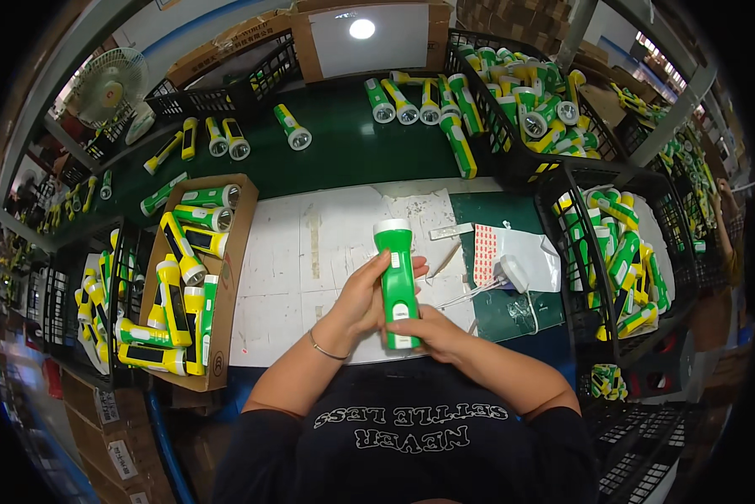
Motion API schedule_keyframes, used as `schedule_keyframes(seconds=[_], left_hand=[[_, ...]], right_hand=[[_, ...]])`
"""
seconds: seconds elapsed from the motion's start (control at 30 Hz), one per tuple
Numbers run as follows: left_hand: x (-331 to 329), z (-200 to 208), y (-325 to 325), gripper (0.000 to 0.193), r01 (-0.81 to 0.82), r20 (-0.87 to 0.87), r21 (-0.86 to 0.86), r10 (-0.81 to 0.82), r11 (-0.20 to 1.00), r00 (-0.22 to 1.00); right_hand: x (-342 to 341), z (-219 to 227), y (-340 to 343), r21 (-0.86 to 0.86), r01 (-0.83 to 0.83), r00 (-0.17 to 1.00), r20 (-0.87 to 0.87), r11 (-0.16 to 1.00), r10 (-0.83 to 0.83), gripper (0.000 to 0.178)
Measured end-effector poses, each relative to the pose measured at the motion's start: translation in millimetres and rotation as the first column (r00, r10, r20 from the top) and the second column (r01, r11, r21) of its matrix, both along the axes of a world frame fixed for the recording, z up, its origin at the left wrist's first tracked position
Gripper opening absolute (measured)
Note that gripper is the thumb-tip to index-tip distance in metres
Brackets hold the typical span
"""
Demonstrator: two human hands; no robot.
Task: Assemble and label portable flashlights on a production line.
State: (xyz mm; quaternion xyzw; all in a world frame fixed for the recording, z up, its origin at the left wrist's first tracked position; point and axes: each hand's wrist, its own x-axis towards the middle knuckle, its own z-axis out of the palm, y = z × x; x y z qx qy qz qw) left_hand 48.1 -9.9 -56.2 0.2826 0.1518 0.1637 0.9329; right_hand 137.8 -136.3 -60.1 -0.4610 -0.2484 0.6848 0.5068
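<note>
Flashlight, green plastic with a white head and white tail cap [397, 281], held upright-ish over the near edge of a white paper-covered worktop [310, 252], head pointing away from the person. Left hand [367, 296] wraps the barrel from the left, fingers curled closed around it, thumb lying along the side; a thin bracelet shows at that wrist. Right hand [435, 329] grips the lower end near the tail cap, fingers closed under it. Just right of the hands: a sheet of small red-and-white stickers [484, 254] and a white corded tool [513, 273] on a dark green mat [499, 307]. To the left, an open cardboard tray [230, 277] of yellow and green flashlights. To the right, black wire baskets [562, 244] full of green, yellow and white flashlights. Beyond the worktop, loose flashlights lie on a dark green table [344, 151].
</note>
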Motion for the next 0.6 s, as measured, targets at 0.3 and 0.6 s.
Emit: schedule_keyframes(seconds=[0.3,0.6], left_hand=[[7.1,-16.4,17.1,0.042,0.135,0.054,-0.239,-0.126,0.961,0.991],[10.0,6.3,15.1,0.046,0.084,-0.234,-0.071,-0.098,0.994,0.967]], right_hand=[[-22.9,-1.5,-28.8,-0.037,-0.161,0.924,-0.356,0.986,0.138,0.022],[-31.0,4.1,-29.9,-0.100,-0.081,0.996,-0.037,0.992,0.078,0.028]])
